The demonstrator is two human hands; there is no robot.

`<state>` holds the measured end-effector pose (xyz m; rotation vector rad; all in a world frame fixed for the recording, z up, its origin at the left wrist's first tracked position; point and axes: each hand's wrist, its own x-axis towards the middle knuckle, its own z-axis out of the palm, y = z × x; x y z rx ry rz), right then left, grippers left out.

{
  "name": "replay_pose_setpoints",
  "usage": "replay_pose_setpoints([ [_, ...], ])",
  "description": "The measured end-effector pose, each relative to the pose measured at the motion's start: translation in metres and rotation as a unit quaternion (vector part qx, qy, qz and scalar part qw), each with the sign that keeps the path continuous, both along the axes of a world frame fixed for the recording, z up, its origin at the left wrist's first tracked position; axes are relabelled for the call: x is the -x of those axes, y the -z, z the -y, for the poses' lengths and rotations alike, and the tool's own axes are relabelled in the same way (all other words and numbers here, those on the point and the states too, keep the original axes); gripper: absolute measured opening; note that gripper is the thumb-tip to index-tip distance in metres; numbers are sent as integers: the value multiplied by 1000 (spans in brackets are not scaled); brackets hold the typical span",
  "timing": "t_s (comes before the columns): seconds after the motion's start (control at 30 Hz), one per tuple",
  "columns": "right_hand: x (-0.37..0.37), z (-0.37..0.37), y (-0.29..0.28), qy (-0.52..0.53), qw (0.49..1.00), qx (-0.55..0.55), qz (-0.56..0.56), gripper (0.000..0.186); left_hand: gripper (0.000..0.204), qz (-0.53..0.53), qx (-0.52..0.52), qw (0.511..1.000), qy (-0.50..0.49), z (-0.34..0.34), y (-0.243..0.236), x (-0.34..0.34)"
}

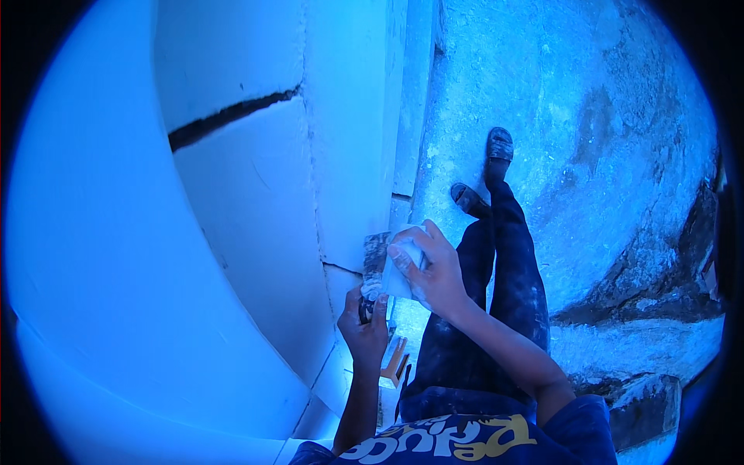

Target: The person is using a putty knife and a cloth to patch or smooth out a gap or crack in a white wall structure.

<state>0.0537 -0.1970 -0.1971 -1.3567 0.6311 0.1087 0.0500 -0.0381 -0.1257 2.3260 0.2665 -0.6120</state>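
Observation:
My left hand (363,329) is closed around the dark handle of a putty knife (375,260). Its broad blade points away from me and is smeared with white material. Fingers of my right hand (438,271) curl over a pale, flat-sided piece (397,280), perhaps a block or a sheet; its exact kind does not show. That piece sits right beside the blade, apparently touching it. Both hands are in front of my waist, and pale dust marks the right fingers.
A low ledge of white slabs (256,178) runs along the left, with a dark gap (232,118) between two of them. Behind my hands is a small wooden piece (394,363). Rough, stained ground (535,85) spreads to the right, with broken dark patches (647,298).

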Motion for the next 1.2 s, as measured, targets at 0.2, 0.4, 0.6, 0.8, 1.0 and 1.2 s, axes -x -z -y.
replay_pose_setpoints([
  [0.2,6,-28,12,-15,1000,-5,-21,21,30,-19,-87,994,63,-1,-4,13],
  [0.4,-10,-16,29,21,998,-53,10,21,30,2,-56,996,63,7,15,5],
  [0.6,-50,32,35,21,997,-46,53,19,30,33,-80,995,51,71,11,-34],
  [0.8,-112,101,56,29,993,-39,104,24,28,18,-93,994,61,144,18,-97],
  [1.0,-198,198,53,11,988,-131,74,19,26,27,-69,997,-8,233,23,-145],
  [1.2,-237,237,61,22,989,-119,86,27,25,71,-56,996,2,280,30,-200],
])
